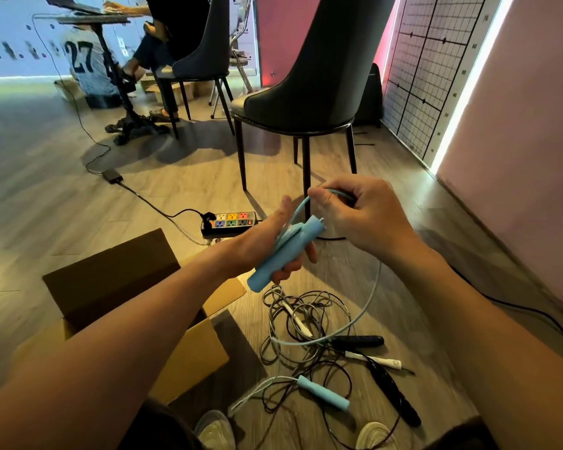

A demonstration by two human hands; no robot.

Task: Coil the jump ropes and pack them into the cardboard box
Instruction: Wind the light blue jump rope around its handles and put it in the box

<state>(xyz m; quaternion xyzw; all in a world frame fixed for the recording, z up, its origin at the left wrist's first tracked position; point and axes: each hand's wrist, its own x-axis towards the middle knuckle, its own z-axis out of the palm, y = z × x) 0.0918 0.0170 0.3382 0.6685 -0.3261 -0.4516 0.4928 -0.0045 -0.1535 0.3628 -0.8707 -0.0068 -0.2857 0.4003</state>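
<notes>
My left hand (267, 241) grips a light blue jump rope handle (283, 254) held above the floor. My right hand (361, 212) pinches the blue rope (369, 303) just above that handle; the rope loops down to the floor. The other blue handle (324, 393) lies on the floor below. Beside it is a tangle of grey and black ropes (299, 319) with white handles (374, 359) and black handles (394, 394). The open cardboard box (189, 355) stands at lower left, partly hidden by my left arm.
A dark chair (306, 92) stands just beyond my hands, its legs close to them. A power strip (229, 222) with a black cable lies on the wooden floor. A second chair, a small table and seated people are farther back. A wall runs along the right.
</notes>
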